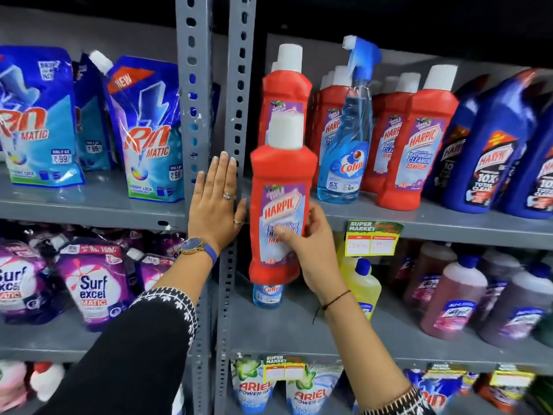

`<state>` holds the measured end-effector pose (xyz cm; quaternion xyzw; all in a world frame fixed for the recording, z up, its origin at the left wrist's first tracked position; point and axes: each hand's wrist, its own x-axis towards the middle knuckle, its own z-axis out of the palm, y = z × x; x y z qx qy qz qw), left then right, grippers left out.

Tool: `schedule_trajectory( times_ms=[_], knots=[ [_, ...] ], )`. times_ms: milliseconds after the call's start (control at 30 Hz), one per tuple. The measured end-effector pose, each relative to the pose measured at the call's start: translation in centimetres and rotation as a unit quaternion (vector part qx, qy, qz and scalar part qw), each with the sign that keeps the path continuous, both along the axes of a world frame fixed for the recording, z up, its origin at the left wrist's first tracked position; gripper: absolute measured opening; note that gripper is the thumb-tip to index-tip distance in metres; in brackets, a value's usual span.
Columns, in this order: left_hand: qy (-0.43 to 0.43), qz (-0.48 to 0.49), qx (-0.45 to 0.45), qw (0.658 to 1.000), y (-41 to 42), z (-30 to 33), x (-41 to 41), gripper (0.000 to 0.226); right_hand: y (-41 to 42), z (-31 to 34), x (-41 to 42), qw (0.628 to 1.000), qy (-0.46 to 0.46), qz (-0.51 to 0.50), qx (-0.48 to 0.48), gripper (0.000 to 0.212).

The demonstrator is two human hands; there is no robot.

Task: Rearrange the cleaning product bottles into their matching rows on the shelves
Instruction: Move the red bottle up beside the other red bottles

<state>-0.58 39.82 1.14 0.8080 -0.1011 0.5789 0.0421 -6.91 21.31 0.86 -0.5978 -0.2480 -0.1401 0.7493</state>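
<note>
My right hand grips a red Harpic bottle with a white cap, held upright in the air before the upper shelf's edge. My left hand is flat and open, its thumb touching the bottle's left side. Behind the held bottle, another red Harpic bottle stands on the upper shelf. A blue Colin spray bottle stands among the rows of red Harpic bottles. A second Colin bottle stands on the shelf below, mostly hidden by the held bottle.
Blue Harpic bottles fill the upper shelf's right end. Yellow and brownish bottles stand on the lower shelf. Rin pouches and Surf Excel pouches fill the left bay, past the grey uprights. Ariel pouches sit at the bottom.
</note>
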Motion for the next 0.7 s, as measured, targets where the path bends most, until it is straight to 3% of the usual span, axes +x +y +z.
schedule_trajectory(
  times_ms=[267, 700],
  knots=[
    [-0.006, -0.002, 0.002, 1.0, 0.1, 0.2, -0.2, 0.069, 1.5, 8.0, 2.1, 0.991, -0.078, -0.07, 0.084, 0.026],
    [-0.01, 0.033, 0.018, 0.999, 0.0, -0.2, 0.0, 0.076, 2.0, 8.3, 8.5, 0.988, -0.014, -0.133, 0.076, 0.037]
  ],
)
